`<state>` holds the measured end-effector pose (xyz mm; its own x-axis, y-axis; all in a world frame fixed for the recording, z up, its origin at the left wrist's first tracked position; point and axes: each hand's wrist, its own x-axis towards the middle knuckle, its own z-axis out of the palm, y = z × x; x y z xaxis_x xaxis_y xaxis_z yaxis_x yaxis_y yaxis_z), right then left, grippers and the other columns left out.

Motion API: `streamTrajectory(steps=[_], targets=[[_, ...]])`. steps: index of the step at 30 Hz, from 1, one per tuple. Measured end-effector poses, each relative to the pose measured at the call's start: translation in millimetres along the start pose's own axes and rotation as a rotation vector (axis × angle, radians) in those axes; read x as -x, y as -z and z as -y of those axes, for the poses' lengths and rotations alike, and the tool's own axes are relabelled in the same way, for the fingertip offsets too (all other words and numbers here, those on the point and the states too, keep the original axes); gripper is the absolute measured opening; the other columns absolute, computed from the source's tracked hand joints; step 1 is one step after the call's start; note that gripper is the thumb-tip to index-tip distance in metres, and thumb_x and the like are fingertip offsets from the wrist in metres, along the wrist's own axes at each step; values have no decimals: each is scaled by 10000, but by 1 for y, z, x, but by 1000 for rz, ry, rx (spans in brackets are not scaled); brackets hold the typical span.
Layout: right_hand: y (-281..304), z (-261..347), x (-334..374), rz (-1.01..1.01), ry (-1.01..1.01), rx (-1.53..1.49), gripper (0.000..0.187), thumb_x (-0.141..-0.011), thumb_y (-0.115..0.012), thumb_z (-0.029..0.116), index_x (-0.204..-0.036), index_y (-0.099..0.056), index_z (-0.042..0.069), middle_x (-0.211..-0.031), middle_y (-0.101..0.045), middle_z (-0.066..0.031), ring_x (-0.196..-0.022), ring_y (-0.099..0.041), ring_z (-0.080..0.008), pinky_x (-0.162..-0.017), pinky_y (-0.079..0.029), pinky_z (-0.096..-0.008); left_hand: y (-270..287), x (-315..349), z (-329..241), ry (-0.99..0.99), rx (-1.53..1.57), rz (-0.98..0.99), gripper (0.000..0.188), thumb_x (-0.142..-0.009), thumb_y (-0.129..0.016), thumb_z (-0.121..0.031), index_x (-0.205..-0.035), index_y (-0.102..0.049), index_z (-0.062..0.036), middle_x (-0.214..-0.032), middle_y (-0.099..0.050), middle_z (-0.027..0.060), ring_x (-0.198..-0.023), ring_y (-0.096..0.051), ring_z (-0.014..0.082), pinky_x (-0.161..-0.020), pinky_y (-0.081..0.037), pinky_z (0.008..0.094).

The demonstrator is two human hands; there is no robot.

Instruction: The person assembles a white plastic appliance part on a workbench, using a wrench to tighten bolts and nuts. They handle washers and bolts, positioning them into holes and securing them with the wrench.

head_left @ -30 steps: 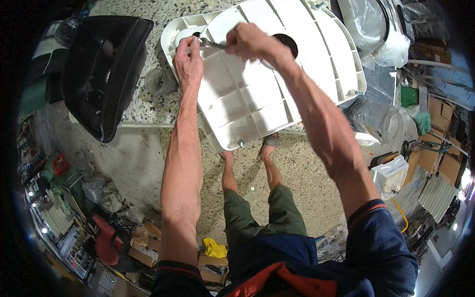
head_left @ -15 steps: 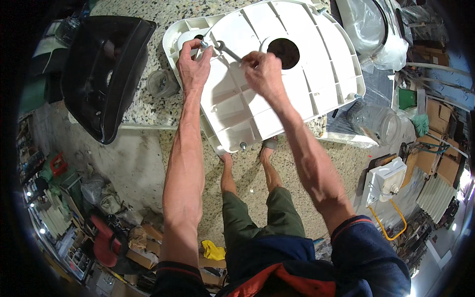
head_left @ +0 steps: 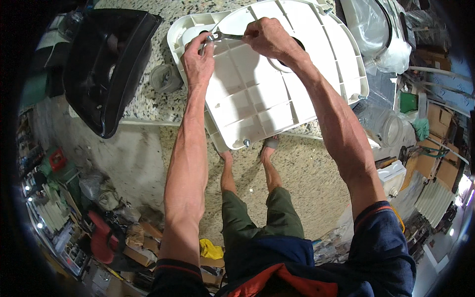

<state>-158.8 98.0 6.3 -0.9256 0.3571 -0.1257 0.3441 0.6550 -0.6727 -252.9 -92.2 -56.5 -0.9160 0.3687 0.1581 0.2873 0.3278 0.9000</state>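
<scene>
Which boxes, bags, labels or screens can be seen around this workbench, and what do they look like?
Cardboard boxes: brown, stacked at the right edge.
Clear plastic bag: crumpled, top right on the counter.
Clear plastic jar: round, right of the white ribbed panel.
No screens or readable labels show.

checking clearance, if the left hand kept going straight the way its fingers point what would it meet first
The left hand points up the picture, away from the person, its grip on the head of a metal wrench. Just beyond the fingertips comes the raised corner rim of the white plastic base, then probably the speckled stone counter; depth is unclear.
</scene>
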Motion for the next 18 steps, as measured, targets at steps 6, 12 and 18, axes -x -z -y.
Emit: streamTrajectory(steps=[6,12,18], targets=[[13,-2,-10,53,17,62,189,-902,-700,152,-1021,-792,37,-824,-758,-145,-772,-738,-269,-759,-596,-429,-1,0,-1,94,-2,-14,209,-926,-741,-107,-1116,-721,-23,-1035,-727,131,-921,-707,232,-808,-573,362],[15,0,-23,173,87,138,173,-942,-719,150,-1049,-801,42,-878,-779,-122,-798,-733,-209,-783,-611,-385,1,3,-1,103,-54,-26,197,-974,-687,-169,-1112,-725,-35,-1011,-723,139,-865,-705,236,-753,-560,377],[7,-29,-80,229,315,177,204,-845,-707,167,-997,-815,87,-855,-777,-111,-779,-734,-257,-730,-579,-422,2,0,3,111,-33,-15,216,-986,-680,-226,-1094,-725,-44,-1008,-723,138,-849,-693,248,-741,-544,373]])
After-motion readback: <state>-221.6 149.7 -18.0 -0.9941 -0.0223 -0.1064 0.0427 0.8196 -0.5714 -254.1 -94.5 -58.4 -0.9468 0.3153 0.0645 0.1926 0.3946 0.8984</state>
